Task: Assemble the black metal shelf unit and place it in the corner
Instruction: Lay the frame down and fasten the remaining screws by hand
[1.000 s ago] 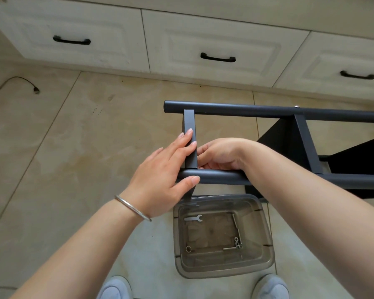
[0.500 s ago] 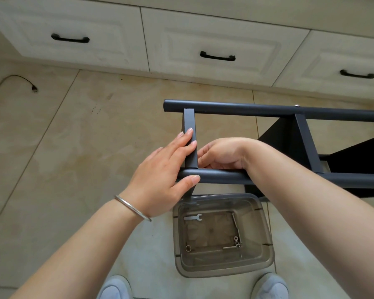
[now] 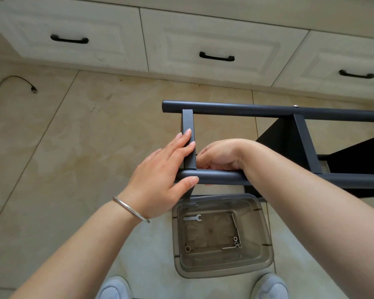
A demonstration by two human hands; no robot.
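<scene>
The black metal shelf unit (image 3: pixel 268 111) lies on its side on the tiled floor, with two round poles running left to right. A flat black crossbar (image 3: pixel 188 124) spans between the poles at their left ends. My left hand (image 3: pixel 160 175) holds that joint, fingers along the crossbar and thumb under the near pole (image 3: pixel 220 178). My right hand (image 3: pixel 220 156) reaches in behind the near pole just right of the crossbar, fingers curled; what it holds is hidden. Black shelf panels (image 3: pixel 285 139) show at the right.
A clear plastic tub (image 3: pixel 261 264) stands on the floor below the near pole, holding a small wrench (image 3: pixel 192 218), bolts and nuts. Cream cabinet drawers with black handles (image 3: pixel 216 57) run along the back. A black cable (image 3: pixel 30 87) lies at the left. My grey shoes (image 3: pixel 115 288) sit at the bottom.
</scene>
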